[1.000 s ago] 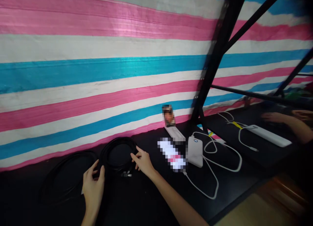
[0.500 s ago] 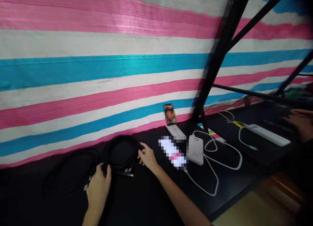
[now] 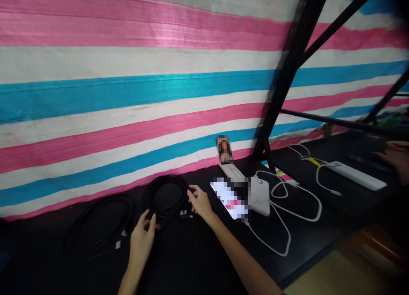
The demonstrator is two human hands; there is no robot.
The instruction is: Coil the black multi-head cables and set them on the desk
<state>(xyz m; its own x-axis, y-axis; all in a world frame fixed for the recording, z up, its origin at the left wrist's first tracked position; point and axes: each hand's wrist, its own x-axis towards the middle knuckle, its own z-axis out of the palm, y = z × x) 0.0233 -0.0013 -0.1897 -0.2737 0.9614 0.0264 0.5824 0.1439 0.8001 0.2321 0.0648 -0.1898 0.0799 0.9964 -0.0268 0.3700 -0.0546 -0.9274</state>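
A coiled black cable (image 3: 149, 195) lies on the dark table between my two hands, with its pale-tipped plugs at the lower right of the coil. My left hand (image 3: 143, 234) is at the coil's lower left, thumb and index finger apart and nothing visibly gripped. On the other side, my right hand (image 3: 202, 204) has loosely bent, parted fingers at the coil's right edge. Whether the fingertips touch the cable I cannot tell. Left of my left hand rests a second, looser black cable coil (image 3: 131, 207) with light-coloured connectors.
Right of my right hand lie a lit phone (image 3: 228, 199), a white power bank (image 3: 259, 197) with white cables, and a pale stand (image 3: 232, 172). Further right are a white power strip (image 3: 358, 176), a black metal post (image 3: 281, 86) and another person's hand (image 3: 398, 156). Striped sheeting (image 3: 128, 95) hangs behind.
The view has shifted slightly, moving things rightward in the picture. My left hand has moved away from the looser coil's connectors, and my right hand is closer to the middle coil.
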